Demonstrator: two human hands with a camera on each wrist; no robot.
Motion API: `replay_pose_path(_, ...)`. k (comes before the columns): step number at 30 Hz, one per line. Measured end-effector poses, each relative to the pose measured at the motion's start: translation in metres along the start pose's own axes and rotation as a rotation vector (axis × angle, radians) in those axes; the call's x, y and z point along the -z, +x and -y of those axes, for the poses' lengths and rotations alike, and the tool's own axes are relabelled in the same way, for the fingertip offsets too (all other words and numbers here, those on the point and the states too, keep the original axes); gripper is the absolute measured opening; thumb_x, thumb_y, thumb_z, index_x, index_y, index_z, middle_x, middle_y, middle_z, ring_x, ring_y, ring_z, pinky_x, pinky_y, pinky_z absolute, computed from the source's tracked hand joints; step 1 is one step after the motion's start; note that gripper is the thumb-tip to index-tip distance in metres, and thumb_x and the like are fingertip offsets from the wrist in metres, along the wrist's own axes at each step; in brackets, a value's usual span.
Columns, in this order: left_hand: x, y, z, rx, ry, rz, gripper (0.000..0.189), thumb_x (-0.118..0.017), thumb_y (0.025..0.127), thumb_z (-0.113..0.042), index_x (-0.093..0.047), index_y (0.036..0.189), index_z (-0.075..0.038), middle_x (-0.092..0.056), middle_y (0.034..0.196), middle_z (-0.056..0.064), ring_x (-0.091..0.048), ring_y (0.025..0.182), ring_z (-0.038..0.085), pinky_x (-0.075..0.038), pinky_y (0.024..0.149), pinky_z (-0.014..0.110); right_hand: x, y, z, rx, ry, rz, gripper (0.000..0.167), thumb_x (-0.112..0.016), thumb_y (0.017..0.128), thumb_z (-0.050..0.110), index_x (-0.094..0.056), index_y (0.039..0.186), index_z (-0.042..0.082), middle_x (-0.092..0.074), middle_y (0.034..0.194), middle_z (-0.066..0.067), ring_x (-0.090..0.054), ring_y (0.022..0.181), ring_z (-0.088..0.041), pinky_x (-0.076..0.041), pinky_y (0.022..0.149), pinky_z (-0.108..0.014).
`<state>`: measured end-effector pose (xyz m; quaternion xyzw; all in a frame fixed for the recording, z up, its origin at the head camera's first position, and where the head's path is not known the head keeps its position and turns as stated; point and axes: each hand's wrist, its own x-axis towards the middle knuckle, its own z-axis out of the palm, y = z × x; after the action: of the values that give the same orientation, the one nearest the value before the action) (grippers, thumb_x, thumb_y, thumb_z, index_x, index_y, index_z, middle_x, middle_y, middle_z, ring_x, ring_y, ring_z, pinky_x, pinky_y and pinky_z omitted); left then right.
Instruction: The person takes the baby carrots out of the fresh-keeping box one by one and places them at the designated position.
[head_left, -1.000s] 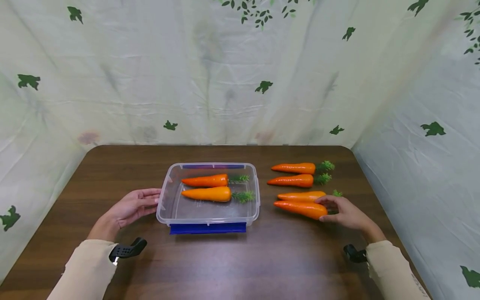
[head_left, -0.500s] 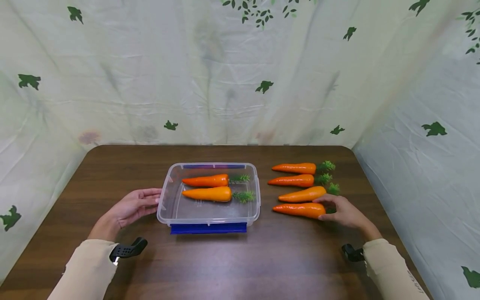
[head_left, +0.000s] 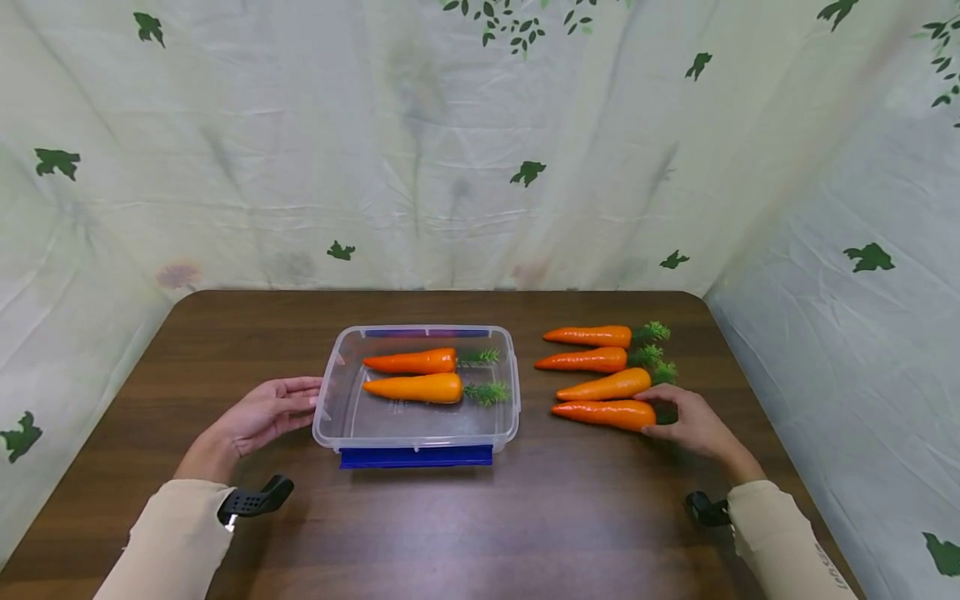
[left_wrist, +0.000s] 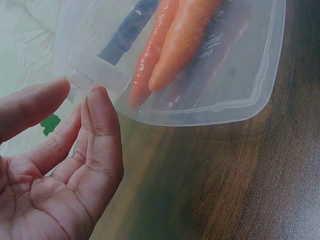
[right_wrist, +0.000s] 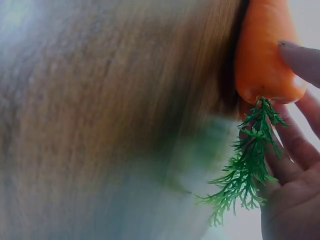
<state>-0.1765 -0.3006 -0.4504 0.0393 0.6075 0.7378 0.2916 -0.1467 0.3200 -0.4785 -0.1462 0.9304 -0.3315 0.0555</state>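
Observation:
A clear plastic food container (head_left: 420,442) holds two toy carrots, one orange-red (head_left: 411,362) and one lighter orange (head_left: 412,387), with green leaf tufts to the right. My left hand (head_left: 266,417) is at the container's left side, its extended fingertips right at the wall. In the left wrist view, the thumb and index fingertip (left_wrist: 100,92) stand apart by the rim. My right hand (head_left: 690,421) pinches the thick end of the nearest carrot (head_left: 603,413) in the row beside the container. The right wrist view shows the thumb on that carrot (right_wrist: 265,55), its green tuft (right_wrist: 250,160) hanging free.
Three more carrots lie behind the held one: a light orange one (head_left: 603,386), a red-orange one (head_left: 581,360) and the farthest (head_left: 588,336). A blue latch flap (head_left: 416,457) hangs at the container's front. Patterned cloth (head_left: 450,167) surrounds the brown table (head_left: 465,533).
The right hand has straightened the nearest carrot and shifted it slightly. The light orange carrot behind it has tilted and moved back, close to the others. The left hand stays still.

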Motion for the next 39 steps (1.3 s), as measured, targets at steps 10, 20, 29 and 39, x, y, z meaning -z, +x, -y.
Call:
replay_pose_path(10, -0.002, -0.003, -0.002, 0.010, 0.025, -0.025, 0.026, -0.053, 0.097, -0.002, -0.058, 0.122, -0.007, -0.066, 0.114, 0.000, -0.065, 0.101, 0.016, -0.053, 0.088, 0.028, 0.001, -0.002, 0.004, -0.002, -0.013, -0.018, 0.043, -0.080, 0.077, 0.011, -0.064, 0.116, 0.001, -0.063, 0.113, -0.016, -0.058, 0.104, -0.035, -0.046, 0.092, -0.056)
replay_pose_path(20, -0.001, -0.004, -0.001, 0.000, 0.025, -0.020, 0.025, -0.052, 0.097, -0.001, -0.061, 0.118, -0.011, -0.066, 0.113, 0.000, -0.065, 0.100, 0.015, -0.053, 0.088, 0.029, 0.002, -0.005, 0.008, 0.016, -0.048, -0.051, 0.044, -0.081, 0.077, 0.012, -0.064, 0.116, 0.001, -0.060, 0.117, -0.018, -0.056, 0.108, -0.040, -0.042, 0.094, -0.061)
replay_pose_path(29, 0.000, -0.003, 0.000, 0.002, 0.029, -0.030, 0.025, -0.051, 0.097, 0.000, -0.060, 0.119, -0.009, -0.066, 0.112, 0.000, -0.066, 0.099, 0.015, -0.053, 0.087, 0.029, 0.004, -0.005, 0.012, 0.049, -0.046, -0.085, 0.044, -0.082, 0.075, 0.008, -0.064, 0.114, 0.001, -0.061, 0.116, -0.018, -0.057, 0.106, -0.040, -0.044, 0.091, -0.060)
replay_pose_path(39, -0.001, -0.002, -0.001, 0.001, 0.018, -0.014, 0.025, -0.052, 0.097, 0.000, -0.060, 0.119, -0.009, -0.066, 0.114, 0.000, -0.065, 0.101, 0.015, -0.053, 0.088, 0.029, 0.011, 0.018, 0.034, 0.102, -0.057, -0.035, 0.045, -0.082, 0.075, 0.010, -0.064, 0.115, 0.002, -0.063, 0.116, -0.015, -0.056, 0.108, -0.037, -0.043, 0.093, -0.058)
